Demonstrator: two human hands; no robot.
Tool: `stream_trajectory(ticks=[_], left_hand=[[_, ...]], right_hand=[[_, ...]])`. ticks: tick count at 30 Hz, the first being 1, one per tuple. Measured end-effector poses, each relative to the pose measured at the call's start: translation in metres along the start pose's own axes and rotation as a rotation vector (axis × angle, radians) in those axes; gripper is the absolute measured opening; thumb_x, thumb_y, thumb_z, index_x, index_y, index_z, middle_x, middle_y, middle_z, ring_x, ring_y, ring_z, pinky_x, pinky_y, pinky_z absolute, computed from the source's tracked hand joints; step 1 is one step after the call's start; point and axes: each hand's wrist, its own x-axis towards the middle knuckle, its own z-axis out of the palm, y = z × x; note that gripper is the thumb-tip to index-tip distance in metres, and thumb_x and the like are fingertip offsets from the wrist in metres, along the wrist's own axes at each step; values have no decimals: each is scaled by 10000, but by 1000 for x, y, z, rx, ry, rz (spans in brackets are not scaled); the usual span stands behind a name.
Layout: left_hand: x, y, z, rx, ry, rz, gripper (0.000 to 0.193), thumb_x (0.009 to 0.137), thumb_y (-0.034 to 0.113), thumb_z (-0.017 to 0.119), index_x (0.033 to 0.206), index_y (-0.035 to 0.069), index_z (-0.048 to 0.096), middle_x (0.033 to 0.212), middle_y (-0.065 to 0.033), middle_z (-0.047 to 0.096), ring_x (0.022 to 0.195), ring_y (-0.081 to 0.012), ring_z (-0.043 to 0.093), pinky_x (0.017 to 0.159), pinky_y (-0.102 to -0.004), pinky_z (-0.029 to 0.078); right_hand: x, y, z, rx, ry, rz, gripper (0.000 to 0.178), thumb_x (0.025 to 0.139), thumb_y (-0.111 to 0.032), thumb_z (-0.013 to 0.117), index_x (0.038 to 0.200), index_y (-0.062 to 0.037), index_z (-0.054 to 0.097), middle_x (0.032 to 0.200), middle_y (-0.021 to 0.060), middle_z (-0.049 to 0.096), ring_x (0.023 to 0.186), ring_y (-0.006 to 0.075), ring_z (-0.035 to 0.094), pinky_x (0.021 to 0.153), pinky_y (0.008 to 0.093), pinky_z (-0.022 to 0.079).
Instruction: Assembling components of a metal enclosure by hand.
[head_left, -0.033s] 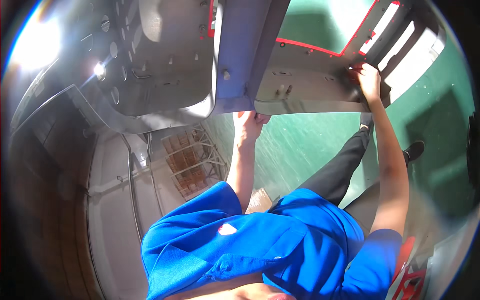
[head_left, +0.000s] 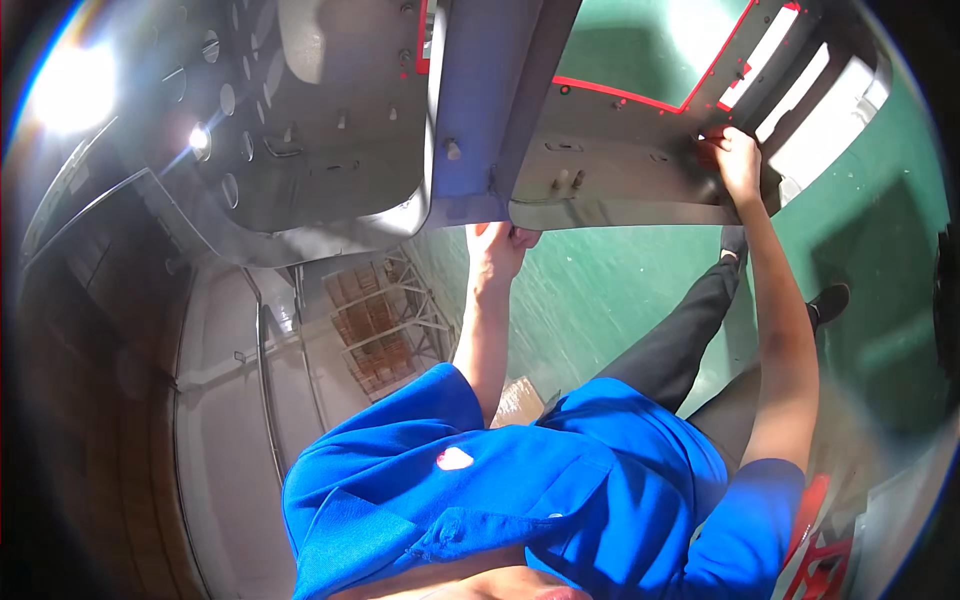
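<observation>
A large grey sheet-metal panel (head_left: pixel 620 175) with red-edged cutouts and several round holes fills the top of the view. My left hand (head_left: pixel 497 245) grips the panel's lower edge near its middle, fingers curled under the rim. My right hand (head_left: pixel 738 160) holds the panel further right, beside a long rectangular cutout. Both arms reach away from my blue shirt (head_left: pixel 520 490). A bluish flat section (head_left: pixel 480 90) of the panel runs up between its two grey halves.
A green floor (head_left: pixel 620 290) lies below, with my black trouser legs and shoes (head_left: pixel 830 300) on it. A metal rack of brownish items (head_left: pixel 380 315) stands at centre left. Grey walls and railings (head_left: pixel 260 380) are on the left. Red-and-white parts (head_left: pixel 830 560) sit at lower right.
</observation>
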Motion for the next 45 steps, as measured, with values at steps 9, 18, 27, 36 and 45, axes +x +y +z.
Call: stream_trajectory(ticks=[9, 18, 27, 36, 45], left_hand=[[-6, 11, 3, 50, -124, 56, 119, 936, 104, 464, 864, 19, 506, 568, -5, 397, 461, -86, 319, 425, -248, 223], [-11, 12, 17, 57, -63, 58, 131, 931, 95, 469, 818, 36, 499, 555, 14, 386, 439, -67, 291, 402, -219, 207], [-4, 4, 16, 52, -114, 79, 125, 944, 128, 472, 880, 22, 489, 578, -6, 418, 462, -72, 335, 415, -229, 218], [-10, 3, 22, 491, -195, 11, 217, 938, 142, 479, 746, 40, 486, 534, 13, 406, 458, -64, 338, 423, -239, 234], [-6, -48, 44, 862, -217, 156, 169, 928, 106, 456, 927, -16, 573, 534, -21, 449, 489, -87, 404, 475, -266, 339]], right_hand=[[-3, -6, 4, -216, -25, -100, 143, 815, -80, 652, 906, 10, 589, 753, 105, 678, 654, 155, 650, 590, 266, 505], [-16, -33, 6, -614, 60, -268, 282, 732, -205, 738, 898, -32, 589, 834, 108, 662, 781, 252, 639, 703, 365, 484], [-9, -31, 12, -1075, 186, -498, 166, 802, -199, 632, 854, -72, 537, 785, 126, 594, 788, 332, 602, 660, 447, 468], [-93, -76, -15, -523, 293, -465, 140, 793, -200, 634, 801, -66, 592, 805, 97, 602, 727, 272, 608, 654, 371, 454], [-319, -9, -118, -554, 410, -101, 156, 792, -148, 624, 816, 6, 627, 705, 141, 636, 643, 244, 622, 611, 340, 462]])
